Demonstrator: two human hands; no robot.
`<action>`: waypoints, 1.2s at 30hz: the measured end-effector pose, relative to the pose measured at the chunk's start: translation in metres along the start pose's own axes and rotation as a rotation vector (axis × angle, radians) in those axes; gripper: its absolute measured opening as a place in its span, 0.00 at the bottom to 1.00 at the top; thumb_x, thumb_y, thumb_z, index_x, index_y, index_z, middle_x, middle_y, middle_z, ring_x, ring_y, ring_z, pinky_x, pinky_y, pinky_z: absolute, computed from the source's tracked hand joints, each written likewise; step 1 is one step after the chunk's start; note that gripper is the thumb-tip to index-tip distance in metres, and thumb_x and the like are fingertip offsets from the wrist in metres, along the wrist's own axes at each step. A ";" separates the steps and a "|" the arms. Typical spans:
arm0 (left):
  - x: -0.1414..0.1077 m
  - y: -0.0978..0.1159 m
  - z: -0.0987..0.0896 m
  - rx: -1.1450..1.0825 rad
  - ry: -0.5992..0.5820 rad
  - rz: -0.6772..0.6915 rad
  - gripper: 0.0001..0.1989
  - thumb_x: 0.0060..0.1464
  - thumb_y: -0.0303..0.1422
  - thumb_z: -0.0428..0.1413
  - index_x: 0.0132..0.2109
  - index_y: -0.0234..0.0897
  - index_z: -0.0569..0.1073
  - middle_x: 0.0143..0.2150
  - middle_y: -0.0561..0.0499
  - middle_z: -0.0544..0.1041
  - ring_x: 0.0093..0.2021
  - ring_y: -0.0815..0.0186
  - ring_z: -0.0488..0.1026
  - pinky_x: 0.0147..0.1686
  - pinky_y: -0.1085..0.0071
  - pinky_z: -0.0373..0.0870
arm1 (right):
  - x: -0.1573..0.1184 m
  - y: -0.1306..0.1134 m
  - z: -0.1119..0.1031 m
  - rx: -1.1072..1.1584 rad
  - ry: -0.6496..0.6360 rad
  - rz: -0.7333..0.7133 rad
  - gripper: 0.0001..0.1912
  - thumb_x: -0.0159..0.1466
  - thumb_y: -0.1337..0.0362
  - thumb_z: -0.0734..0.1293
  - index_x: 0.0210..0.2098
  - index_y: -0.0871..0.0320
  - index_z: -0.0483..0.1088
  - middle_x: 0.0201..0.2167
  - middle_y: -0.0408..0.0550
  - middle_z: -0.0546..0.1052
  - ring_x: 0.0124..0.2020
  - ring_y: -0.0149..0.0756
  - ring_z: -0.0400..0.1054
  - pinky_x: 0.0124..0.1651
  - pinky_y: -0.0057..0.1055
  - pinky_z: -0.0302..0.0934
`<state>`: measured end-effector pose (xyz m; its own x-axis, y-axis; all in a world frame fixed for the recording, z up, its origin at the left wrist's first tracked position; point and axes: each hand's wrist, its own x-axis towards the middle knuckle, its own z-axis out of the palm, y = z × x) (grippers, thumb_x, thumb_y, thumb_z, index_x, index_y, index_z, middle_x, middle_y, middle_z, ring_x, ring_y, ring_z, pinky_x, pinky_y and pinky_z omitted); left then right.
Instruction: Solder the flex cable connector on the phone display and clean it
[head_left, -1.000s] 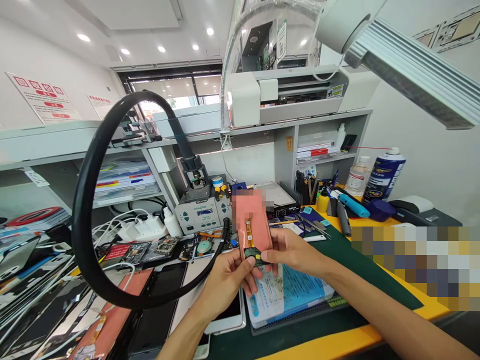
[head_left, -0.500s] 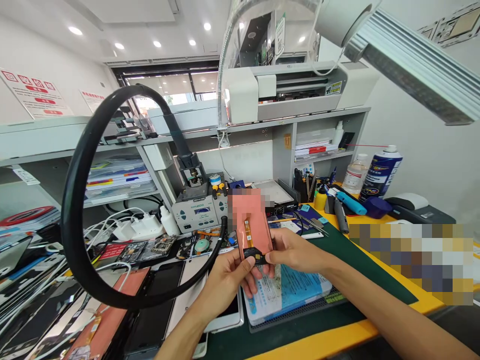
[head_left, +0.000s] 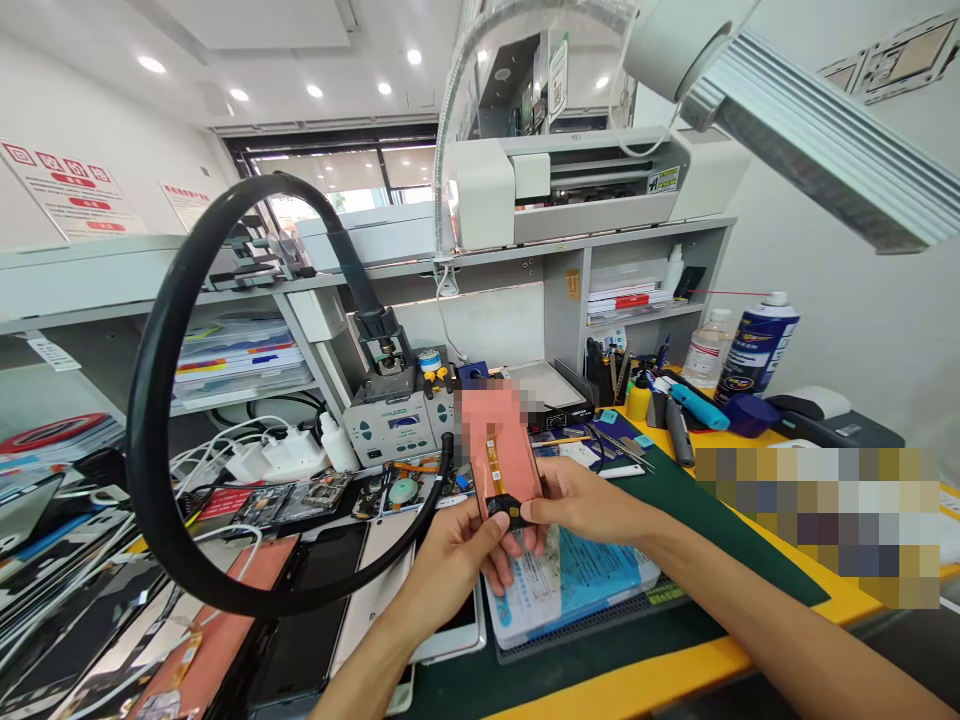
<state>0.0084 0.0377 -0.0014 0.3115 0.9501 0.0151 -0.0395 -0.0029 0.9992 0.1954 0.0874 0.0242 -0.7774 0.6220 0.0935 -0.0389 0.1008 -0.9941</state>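
Observation:
A phone screen is held up between my two hands, its copper-coloured back facing me, with part of its upper area blurred out. An orange flex cable runs down that back to a black piece at the lower end. My left hand grips the lower left corner, thumb on the black piece. My right hand closes on the lower right side, its thumb also at the black piece. Below the hands lies a blue and white padded sheet on a dark mesh-edged pad.
A thick black hose loops at the left from a hot-air station. Several phones and screens lie at the lower left. Tweezers, a spray can and a clear bottle are on the right. A lamp hangs above.
The view has shifted very slightly. Both hands keep the phone screen in nearly the same place, and my right thumb has moved a little left over the black piece.

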 end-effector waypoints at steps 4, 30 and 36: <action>-0.001 0.001 0.000 -0.001 0.002 -0.002 0.19 0.55 0.46 0.58 0.32 0.32 0.70 0.24 0.50 0.75 0.19 0.69 0.72 0.19 0.75 0.69 | -0.001 0.000 -0.004 0.049 -0.018 -0.007 0.07 0.58 0.70 0.66 0.38 0.62 0.68 0.27 0.45 0.77 0.27 0.33 0.73 0.30 0.29 0.68; 0.000 -0.003 0.009 0.235 0.241 0.006 0.11 0.52 0.37 0.58 0.28 0.35 0.68 0.18 0.59 0.63 0.16 0.75 0.55 0.16 0.76 0.52 | -0.003 0.006 0.002 0.006 -0.048 0.039 0.14 0.55 0.76 0.63 0.40 0.60 0.65 0.23 0.41 0.76 0.23 0.33 0.72 0.28 0.30 0.67; -0.004 -0.004 0.005 0.231 0.207 0.021 0.12 0.54 0.39 0.56 0.30 0.37 0.67 0.19 0.59 0.64 0.17 0.73 0.58 0.18 0.76 0.55 | -0.004 0.006 0.003 0.073 -0.049 0.031 0.11 0.56 0.74 0.64 0.38 0.60 0.65 0.22 0.40 0.76 0.21 0.32 0.71 0.27 0.27 0.66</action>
<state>0.0124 0.0326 -0.0055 0.1116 0.9924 0.0521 0.1807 -0.0718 0.9809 0.1962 0.0830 0.0181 -0.8088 0.5848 0.0618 -0.0586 0.0245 -0.9980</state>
